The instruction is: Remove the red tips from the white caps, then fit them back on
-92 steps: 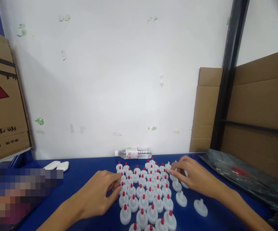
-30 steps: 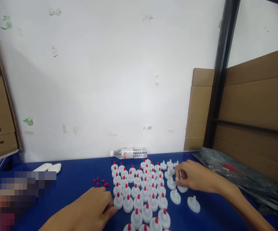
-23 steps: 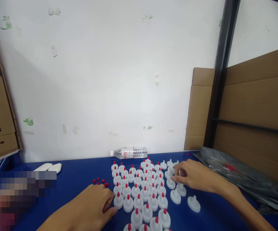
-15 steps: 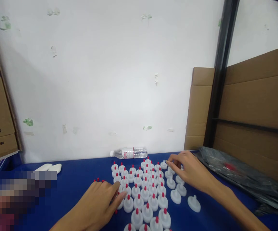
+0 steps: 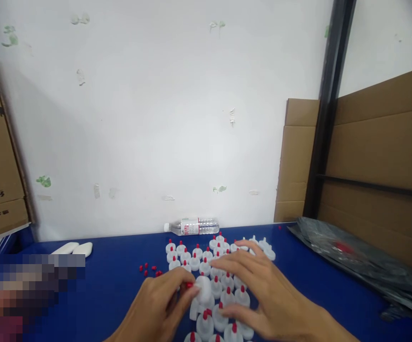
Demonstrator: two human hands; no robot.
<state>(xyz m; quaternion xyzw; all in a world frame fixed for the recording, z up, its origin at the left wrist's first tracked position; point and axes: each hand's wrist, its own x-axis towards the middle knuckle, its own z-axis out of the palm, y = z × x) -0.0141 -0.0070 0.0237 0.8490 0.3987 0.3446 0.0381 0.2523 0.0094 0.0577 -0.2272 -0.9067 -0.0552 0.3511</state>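
My left hand (image 5: 163, 301) pinches a small red tip cap (image 5: 190, 285) between thumb and fingers. Right beside it, a white plastic nozzle lid (image 5: 203, 290) is tipped on its side; whether the red cap sits on that lid's nozzle I cannot tell. Over the lids to the right is my right hand (image 5: 266, 289), its thumb and fingers spread apart with nothing visible between them. Rows of white lids with red tips (image 5: 206, 325) stand below and behind both hands. The right hand hides part of the group.
Loose red tip caps (image 5: 146, 272) lie left of the rows. Several untipped white lids (image 5: 268, 249) are at the back right. A clear bottle (image 5: 198, 226) lies against the wall. Grey plastic bags (image 5: 348, 256) are at right, and white oval pieces (image 5: 82, 249) at left.
My right hand has moved left and down from the untipped lids, its fingers opening out. My left hand has shifted right, to a tipped-over lid. Several untipped lids on the right are gone from their spots.
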